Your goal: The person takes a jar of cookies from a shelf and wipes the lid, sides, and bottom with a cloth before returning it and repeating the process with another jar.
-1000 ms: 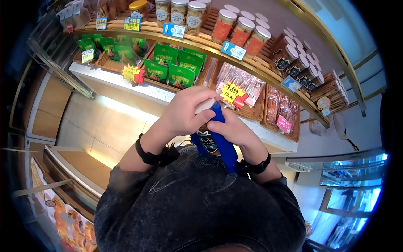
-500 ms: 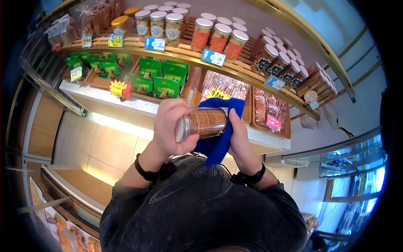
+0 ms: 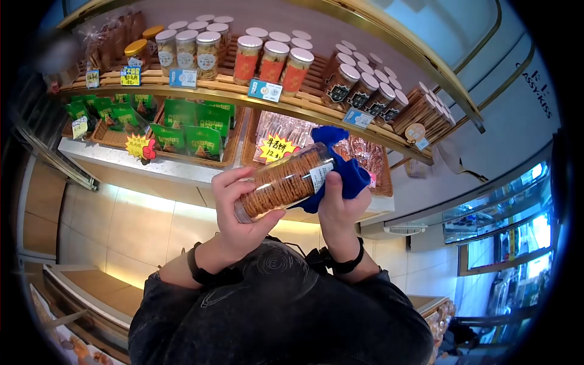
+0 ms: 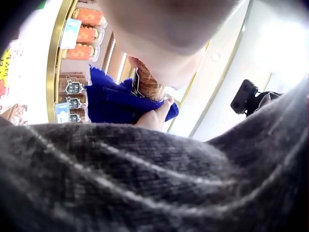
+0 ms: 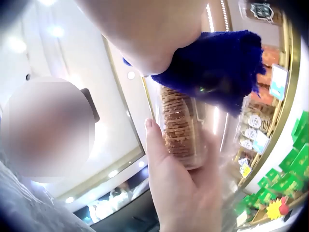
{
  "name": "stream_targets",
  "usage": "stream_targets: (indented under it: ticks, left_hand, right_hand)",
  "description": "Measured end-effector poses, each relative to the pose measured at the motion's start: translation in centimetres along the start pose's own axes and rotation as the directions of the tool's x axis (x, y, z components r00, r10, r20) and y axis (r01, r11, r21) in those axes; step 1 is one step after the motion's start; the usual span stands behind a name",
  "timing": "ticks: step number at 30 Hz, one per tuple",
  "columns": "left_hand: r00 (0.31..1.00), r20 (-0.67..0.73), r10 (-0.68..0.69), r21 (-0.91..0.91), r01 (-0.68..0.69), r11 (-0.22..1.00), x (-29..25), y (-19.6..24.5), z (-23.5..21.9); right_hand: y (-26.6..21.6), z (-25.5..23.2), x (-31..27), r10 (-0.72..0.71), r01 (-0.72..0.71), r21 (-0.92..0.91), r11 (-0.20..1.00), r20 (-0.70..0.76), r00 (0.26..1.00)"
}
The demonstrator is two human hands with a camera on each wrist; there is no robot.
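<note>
A clear jar of stacked brown biscuits (image 3: 277,187) lies tilted between the hands in the head view, a white label near its right end. The left hand (image 3: 236,210) grips its lower left end, thumb below and fingers above. At the upper right end the right hand (image 3: 342,210) holds a blue cloth (image 3: 353,176) against the jar, thumb by the label. In the right wrist view the left hand (image 5: 181,188) is round one end of the jar (image 5: 177,125), and the cloth (image 5: 217,63) covers the other. The left wrist view shows the cloth (image 4: 118,101) beneath the jar.
A wooden shelf (image 3: 225,90) carries lidded jars, some with red labels (image 3: 272,67). Below it, baskets hold green packets (image 3: 204,141) and wrapped pastries on a white counter (image 3: 109,154). A yellow price tag (image 3: 277,148) stands just behind the jar. Glass shelving (image 3: 496,213) is at the right.
The jar has turned from an end-on pose to lying across, its biscuits now showing. The cloth has shifted to its right end. The view has moved, so the shelves sit further left.
</note>
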State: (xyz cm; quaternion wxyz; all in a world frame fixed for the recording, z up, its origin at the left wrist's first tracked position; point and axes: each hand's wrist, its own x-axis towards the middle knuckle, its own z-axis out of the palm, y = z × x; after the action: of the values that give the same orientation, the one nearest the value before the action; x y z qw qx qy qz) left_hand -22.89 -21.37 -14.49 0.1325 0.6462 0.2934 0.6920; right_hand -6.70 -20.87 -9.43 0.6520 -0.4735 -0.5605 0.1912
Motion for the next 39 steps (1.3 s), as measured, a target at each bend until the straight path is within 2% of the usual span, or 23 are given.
stream_targets:
  ticks: [1, 2, 5, 8, 9, 10, 11, 12, 14, 15, 16, 18, 20, 23, 28, 29, 30, 31, 32, 35, 36, 38, 39]
  left_hand:
    - [1.000, -0.002, 0.003, 0.047, -0.003, 0.999, -0.1, 0.0, -0.2]
    - [1.000, -0.006, 0.005, 0.040, -0.005, 0.999, 0.0, 0.0, -0.2]
    - [0.998, -0.046, 0.045, 0.151, -0.037, 0.988, 0.0, -0.1, 0.0]
    - [0.997, -0.014, 0.072, 0.140, -0.069, 0.988, 0.2, 0.0, 0.2]
    - [1.000, -0.014, 0.007, 0.089, -0.005, 0.996, 0.2, 0.2, 0.4]
    - [1.000, -0.019, 0.000, 0.088, 0.001, 0.996, 0.2, 0.2, 0.4]
    - [1.000, -0.010, -0.025, 0.033, 0.025, 0.999, 0.2, 0.3, 0.5]
    - [0.999, 0.004, -0.048, -0.024, 0.048, 0.999, 0.3, 0.3, 0.5]
    - [0.999, 0.045, -0.023, -0.033, 0.025, 0.999, 0.5, 0.5, 0.4]
    - [0.996, 0.084, 0.005, -0.042, -0.001, 0.999, 0.6, 0.6, 0.3]
    - [0.996, 0.091, -0.001, -0.052, 0.005, 0.999, 0.8, 0.6, 0.2]
    - [0.977, 0.098, 0.189, -0.011, -0.189, 0.982, 1.2, 0.6, 0.2]
    - [0.970, 0.099, 0.224, -0.057, -0.219, 0.974, 1.5, 0.7, 0.7]
    - [0.888, 0.242, 0.390, -0.026, -0.396, 0.918, 2.1, 0.8, 1.1]
    - [0.867, 0.334, 0.371, -0.138, -0.345, 0.929, 3.0, 0.1, 1.5]
    - [0.842, 0.373, 0.389, -0.184, -0.344, 0.921, 3.2, -0.1, 1.6]
    - [0.815, 0.410, 0.410, -0.232, -0.342, 0.911, 3.3, -0.1, 1.7]
    - [0.796, 0.433, 0.422, -0.263, -0.336, 0.904, 3.3, -0.1, 1.8]
    - [0.782, 0.441, 0.441, -0.288, -0.342, 0.894, 3.2, 0.1, 1.9]
    - [0.764, 0.455, 0.458, -0.334, -0.331, 0.883, 3.0, 0.5, 1.7]
    - [0.754, 0.461, 0.468, -0.342, -0.335, 0.878, 3.1, 0.3, 1.6]
    - [0.792, 0.491, 0.364, -0.367, -0.191, 0.910, 2.5, -0.3, 1.6]
    - [0.787, 0.499, 0.363, -0.412, -0.154, 0.898, 2.2, -0.9, 2.0]
  right_hand:
    - [0.0, 0.1, 0.2, -0.106, 0.103, -0.101, 0.990, -0.017, 0.994]
    - [-1.0, -0.3, 0.3, -0.096, 0.109, -0.302, 0.947, 0.060, 0.994]
    - [-1.0, -0.8, 0.4, -0.046, 0.093, -0.436, 0.895, 0.118, 0.992]
    - [1.9, -0.7, -0.3, -0.131, 0.159, -0.377, 0.913, 0.100, 0.986]
    - [2.9, 0.4, -0.8, -0.199, 0.200, -0.036, 0.979, 0.042, 0.979]
    - [3.6, 0.9, -1.1, -0.236, 0.236, 0.306, 0.922, -0.038, 0.971]
    - [3.5, -1.1, -1.0, -0.318, 0.305, 0.096, 0.948, 0.181, 0.931]
    - [4.0, -1.0, -0.6, -0.313, 0.301, 0.091, 0.949, 0.182, 0.932]
    - [4.7, -0.4, 0.8, -0.647, 0.642, 0.080, 0.762, 0.112, 0.754]
    - [4.4, -0.9, 0.8, -0.641, 0.638, 0.068, 0.767, 0.111, 0.759]
    - [3.4, -1.7, 1.1, -0.621, 0.638, -0.003, 0.770, 0.221, 0.752]
    - [1.1, -3.5, 2.1, -0.540, 0.645, -0.138, 0.751, 0.434, 0.721]
    - [-0.3, -4.1, 2.6, -0.534, 0.646, -0.139, 0.750, 0.448, 0.717]
    - [-2.7, -4.0, 2.4, -0.303, 0.622, -0.444, 0.644, 0.599, 0.741]
    - [-2.6, -3.6, 1.8, -0.019, 0.408, -0.561, 0.720, 0.572, 0.820]
    - [-2.5, -3.8, 2.2, 0.255, 0.182, -0.571, 0.800, 0.599, 0.759]
    - [-2.5, -4.0, 2.6, 0.492, -0.059, -0.587, 0.808, 0.615, 0.617]
    - [-1.5, -4.4, 2.8, 0.581, -0.113, -0.624, 0.774, 0.626, 0.520]
    - [-0.4, -5.1, 2.6, 0.582, -0.128, -0.625, 0.770, 0.606, 0.541]
    - [1.3, -6.5, 1.9, 0.686, -0.381, -0.571, 0.727, 0.633, 0.360]
    - [1.3, -6.6, 1.5, 0.683, -0.387, -0.564, 0.730, 0.629, 0.371]
    - [1.1, -6.6, -0.3, 0.605, -0.372, -0.477, 0.796, 0.603, 0.520]
    - [0.4, -6.0, -1.1, 0.478, -0.179, -0.512, 0.840, 0.541, 0.692]
